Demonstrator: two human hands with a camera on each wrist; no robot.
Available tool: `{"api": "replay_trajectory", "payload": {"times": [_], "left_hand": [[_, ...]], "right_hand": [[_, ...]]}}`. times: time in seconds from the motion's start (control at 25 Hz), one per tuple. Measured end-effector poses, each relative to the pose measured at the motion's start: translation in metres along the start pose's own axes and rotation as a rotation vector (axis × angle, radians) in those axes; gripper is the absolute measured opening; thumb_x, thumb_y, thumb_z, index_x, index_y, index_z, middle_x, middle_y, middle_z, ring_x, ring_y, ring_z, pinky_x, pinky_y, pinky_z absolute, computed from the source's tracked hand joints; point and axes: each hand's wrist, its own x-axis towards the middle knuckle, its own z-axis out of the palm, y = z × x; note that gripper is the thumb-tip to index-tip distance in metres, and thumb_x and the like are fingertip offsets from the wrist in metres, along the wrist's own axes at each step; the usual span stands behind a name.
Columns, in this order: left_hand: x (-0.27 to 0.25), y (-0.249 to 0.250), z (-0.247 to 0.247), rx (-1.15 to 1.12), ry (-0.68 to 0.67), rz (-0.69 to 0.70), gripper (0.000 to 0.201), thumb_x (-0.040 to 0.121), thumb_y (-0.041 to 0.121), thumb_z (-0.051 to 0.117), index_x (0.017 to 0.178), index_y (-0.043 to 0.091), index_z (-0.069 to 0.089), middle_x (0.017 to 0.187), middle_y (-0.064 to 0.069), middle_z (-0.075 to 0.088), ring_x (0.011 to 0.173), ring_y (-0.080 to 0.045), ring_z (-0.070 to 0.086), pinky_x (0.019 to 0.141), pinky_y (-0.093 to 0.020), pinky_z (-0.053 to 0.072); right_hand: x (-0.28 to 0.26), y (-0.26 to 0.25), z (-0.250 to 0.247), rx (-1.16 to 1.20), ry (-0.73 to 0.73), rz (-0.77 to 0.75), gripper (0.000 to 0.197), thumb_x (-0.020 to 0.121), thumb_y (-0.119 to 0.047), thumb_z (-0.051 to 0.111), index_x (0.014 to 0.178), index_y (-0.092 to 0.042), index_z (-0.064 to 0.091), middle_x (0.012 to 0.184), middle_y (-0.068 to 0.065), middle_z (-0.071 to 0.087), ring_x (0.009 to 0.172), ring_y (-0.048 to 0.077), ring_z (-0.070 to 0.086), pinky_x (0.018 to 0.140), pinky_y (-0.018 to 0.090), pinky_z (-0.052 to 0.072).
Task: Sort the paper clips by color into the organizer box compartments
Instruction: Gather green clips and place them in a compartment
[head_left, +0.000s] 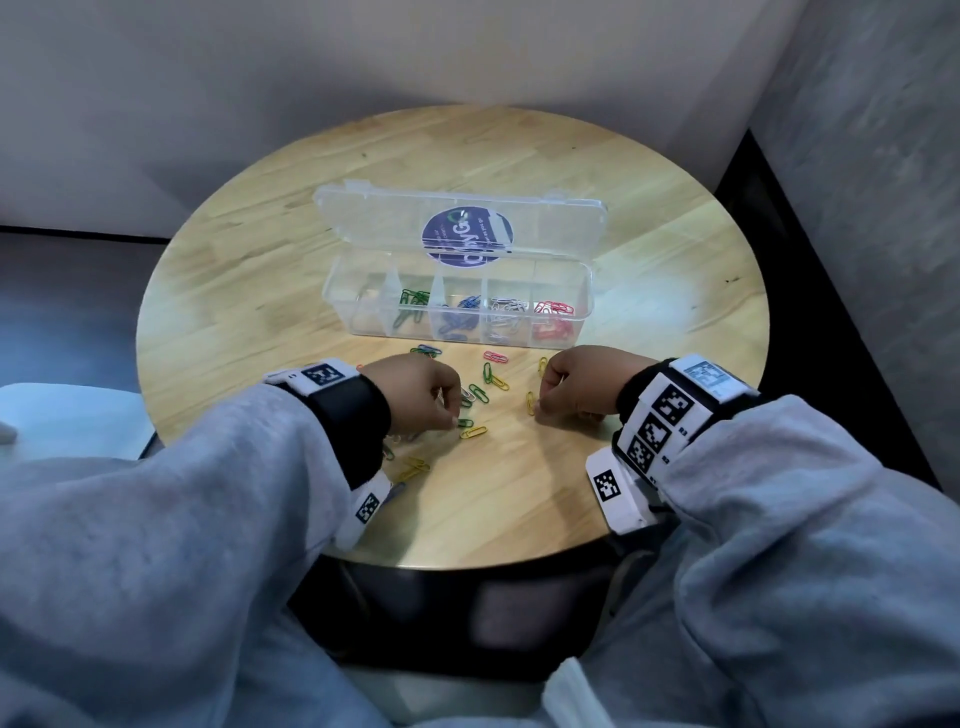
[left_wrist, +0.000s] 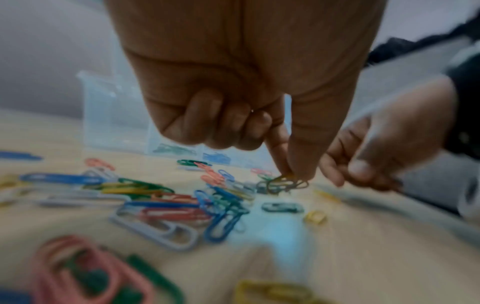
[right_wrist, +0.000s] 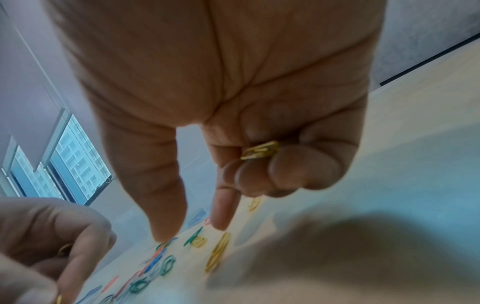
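Note:
A clear organizer box (head_left: 340, 301) stands open mid-table. From left to right after its leftmost compartment it holds green (head_left: 413, 301), blue (head_left: 465, 312), white (head_left: 506, 309) and red clips (head_left: 556, 314). Loose mixed clips (head_left: 485, 384) lie between my hands. My left hand (head_left: 453, 420) pinches a yellow clip (left_wrist: 285, 184) between thumb and forefinger, low over the pile. My right hand (head_left: 541, 410) keeps yellow clips (right_wrist: 259, 153) tucked under its curled fingers. Its thumb and forefinger (right_wrist: 223, 209) point down beside a yellow clip (right_wrist: 218, 253) on the table.
The round wooden table (head_left: 649, 291) sits in a corner between grey walls. The box lid (head_left: 384, 218) leans back behind the compartments. More clips (head_left: 413, 467) lie under my left wrist near the table's front edge. A pale seat (head_left: 67, 415) is at the left.

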Motion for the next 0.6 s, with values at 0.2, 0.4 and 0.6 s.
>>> {"api": "replay_trajectory", "payload": {"times": [0.2, 0.4, 0.6], "left_hand": [[0.004, -0.015, -0.007, -0.606, -0.063, -0.055, 0.023, 0.084, 0.014, 0.064, 0.063, 0.021, 0.06, 0.065, -0.001, 0.046, 0.054, -0.014, 0.033, 0.054, -0.025, 0.027], [0.003, -0.007, -0.006, -0.234, 0.032, -0.089, 0.009, 0.08, 0.022, 0.066, 0.072, 0.024, 0.062, 0.063, 0.007, 0.053, 0.058, -0.013, 0.048, 0.059, -0.023, 0.04], [0.002, 0.016, 0.005, 0.138, 0.079, -0.001, 0.023, 0.083, 0.027, 0.062, 0.106, 0.028, 0.065, 0.091, 0.008, 0.055, 0.086, -0.015, 0.054, 0.066, -0.023, 0.035]], "right_hand": [[-0.001, -0.001, 0.002, 0.027, -0.002, -0.004, 0.017, 0.077, -0.029, 0.073, 0.072, -0.02, 0.058, 0.074, -0.004, 0.061, 0.063, 0.011, 0.051, 0.065, 0.026, 0.043], [0.001, -0.002, 0.002, -0.001, -0.017, -0.008, 0.016, 0.078, -0.029, 0.071, 0.076, -0.02, 0.058, 0.079, -0.002, 0.062, 0.069, 0.014, 0.053, 0.073, 0.029, 0.045], [-0.004, -0.008, 0.002, 0.007, 0.001, -0.086, 0.008, 0.081, -0.017, 0.069, 0.084, -0.017, 0.062, 0.066, -0.01, 0.053, 0.059, 0.005, 0.048, 0.053, 0.021, 0.038]]}}
